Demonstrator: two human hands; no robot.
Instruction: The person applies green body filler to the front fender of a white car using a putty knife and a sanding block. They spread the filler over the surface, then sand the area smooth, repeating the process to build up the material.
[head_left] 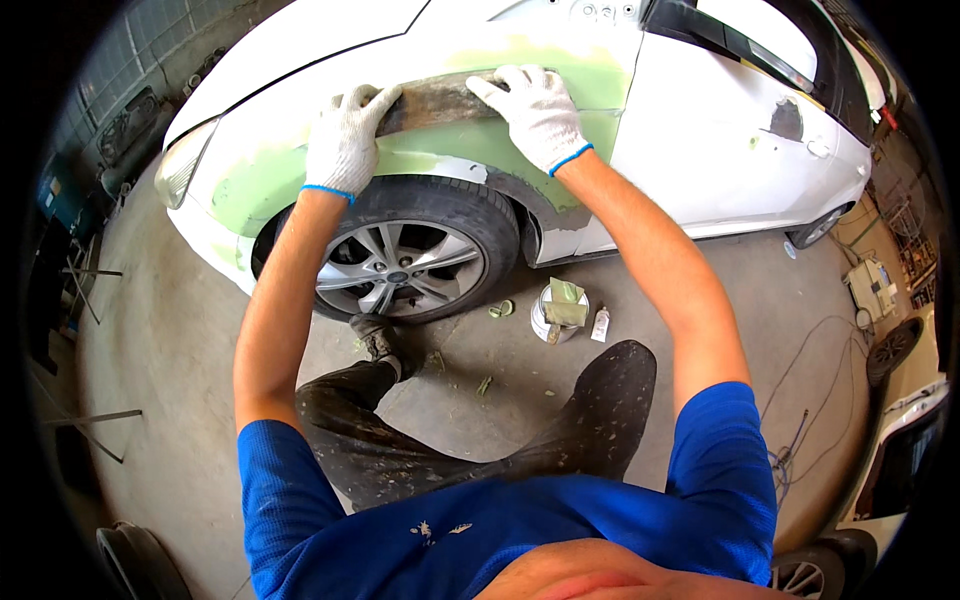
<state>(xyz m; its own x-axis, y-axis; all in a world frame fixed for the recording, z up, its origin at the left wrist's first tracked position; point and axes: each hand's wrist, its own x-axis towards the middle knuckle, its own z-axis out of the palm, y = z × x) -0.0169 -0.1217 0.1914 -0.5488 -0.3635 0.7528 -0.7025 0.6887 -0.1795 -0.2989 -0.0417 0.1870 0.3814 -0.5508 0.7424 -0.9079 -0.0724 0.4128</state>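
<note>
Both ends of a long, worn, brown sanding block [436,103] are in my hands, its face lying along the front fender of a white car [690,120]. My left hand [346,142], in a white knit glove with a blue cuff, grips the left end, thumb toward the block. At the right end, my right hand [537,116], gloved the same way, is closed over the block with its fingers on the upper edge. Pale green filler [262,188] covers much of the fender around the block. The block hides the surface beneath it.
Below the fender is the front wheel [398,276], with my shoe close to it. A white can [541,322] with a green-coated spreader on top stands beside a small white tube [600,325]. Hoses [790,455] and another vehicle [905,440] are at the right.
</note>
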